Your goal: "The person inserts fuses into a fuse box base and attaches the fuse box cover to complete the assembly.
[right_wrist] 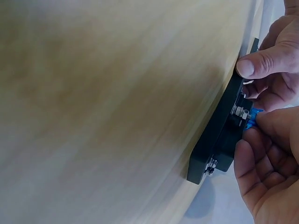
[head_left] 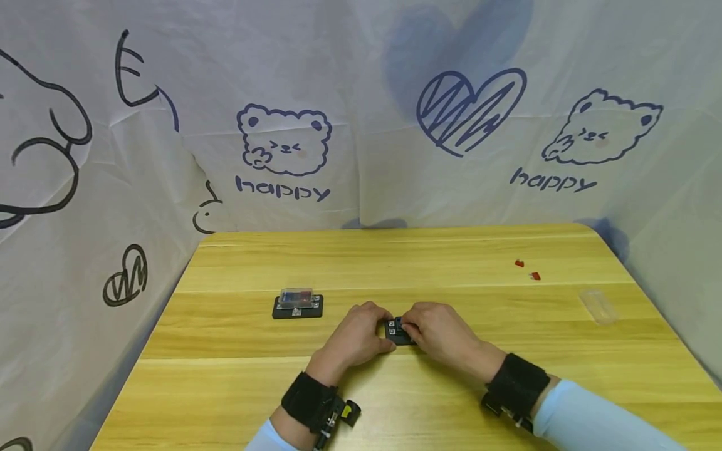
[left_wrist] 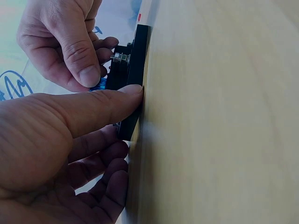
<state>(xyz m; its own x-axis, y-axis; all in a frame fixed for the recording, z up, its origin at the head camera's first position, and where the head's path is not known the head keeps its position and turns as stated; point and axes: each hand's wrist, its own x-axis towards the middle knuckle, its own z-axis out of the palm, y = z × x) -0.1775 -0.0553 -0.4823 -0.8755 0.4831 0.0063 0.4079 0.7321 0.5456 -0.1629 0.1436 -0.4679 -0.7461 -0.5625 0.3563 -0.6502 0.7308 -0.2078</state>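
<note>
A black fuse block [head_left: 398, 339] with metal screw terminals lies on the wooden table between both hands. My left hand [head_left: 358, 332] grips its left end, the thumb [left_wrist: 126, 95] along the near edge and the fingers on the far side. Over the top of the block, my right hand [head_left: 442, 331] pinches a small blue blade fuse [right_wrist: 253, 117] between thumb and fingertips. Only a bit of the blue fuse shows, right at the block's upper face; its lower part is hidden.
To the left stands a second fuse block [head_left: 298, 313] with its clear cover [head_left: 296, 297] on. Two small red blade fuses, one nearer [head_left: 535, 276], lie at the back right. A loose clear cover [head_left: 599, 307] lies near the table's right edge. White cloth [head_left: 383, 169] hangs behind.
</note>
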